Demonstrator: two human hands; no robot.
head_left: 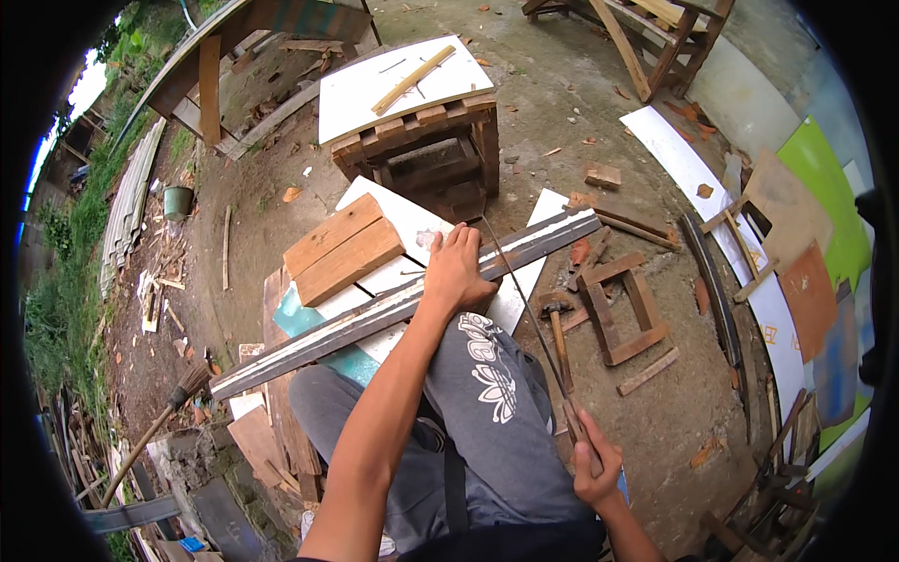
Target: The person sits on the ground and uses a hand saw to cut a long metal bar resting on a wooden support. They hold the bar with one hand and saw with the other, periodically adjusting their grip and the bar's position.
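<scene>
Item: long grey strip [375, 318], lying slantwise across my knee and the white board [403, 225] beneath. It looks stiff, thin and fairly light, likely whippy at the free ends, so best held near the middle. My left hand [456, 272] presses flat on it there, fingers spread, not wrapped. My right hand [595, 464] is closed around the handle of a thin saw [529, 309], whose blade reaches up to the strip. Hammer [557, 323] on the ground just beside.

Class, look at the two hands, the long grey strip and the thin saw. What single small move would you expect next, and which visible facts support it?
Probably a short saw stroke across the long grey moulded strip. The left hand presses the strip flat on the white board, and the right hand grips the wooden handle of the thin-bladed saw, whose tip lies across the strip beside the left fingers.
</scene>
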